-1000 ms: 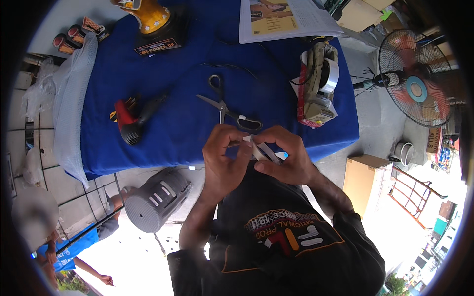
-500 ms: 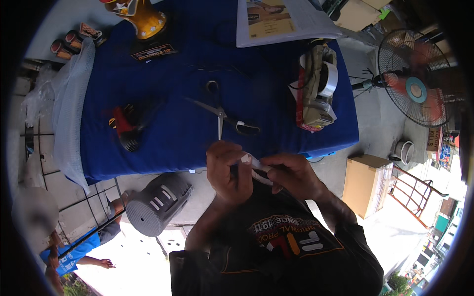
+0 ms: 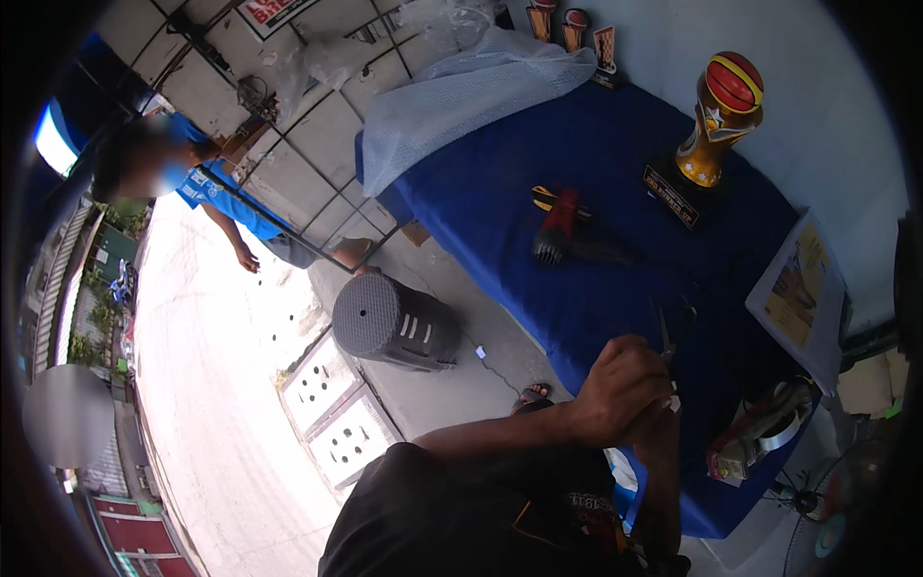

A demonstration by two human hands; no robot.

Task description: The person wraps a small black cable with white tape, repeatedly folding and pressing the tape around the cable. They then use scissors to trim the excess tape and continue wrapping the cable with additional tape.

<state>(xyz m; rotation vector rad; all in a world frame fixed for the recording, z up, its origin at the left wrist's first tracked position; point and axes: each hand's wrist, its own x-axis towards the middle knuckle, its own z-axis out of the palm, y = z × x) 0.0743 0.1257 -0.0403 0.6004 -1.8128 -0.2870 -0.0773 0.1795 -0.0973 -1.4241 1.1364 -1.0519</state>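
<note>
My left hand (image 3: 623, 389) is closed, its fingers curled, above the near edge of a blue-covered table (image 3: 510, 240). Tight against it and partly behind it is my right hand (image 3: 656, 431), also bent closed, its fingertips mostly hidden. A small white bit (image 3: 675, 403) shows at the fingers; what it belongs to cannot be made out. Just beyond the hands lie scissors (image 3: 664, 332), partly covered by my left hand. Farther left on the cloth rests a red and black hand tool (image 3: 558, 231) beside a yellow and black item (image 3: 546, 199).
A gold trophy with a basketball top (image 3: 716, 125) stands at the back. Printed sheets (image 3: 803, 288) and a tape dispenser (image 3: 760, 438) lie at the right. Bubble wrap (image 3: 461, 106) drapes the left end. A dark stool (image 3: 394, 322) and a person in blue (image 3: 226, 202) are leftward.
My view has swung left, so the table now sits to the right and the person and street show more. My hands stay together, the left now covering much of the right.
</note>
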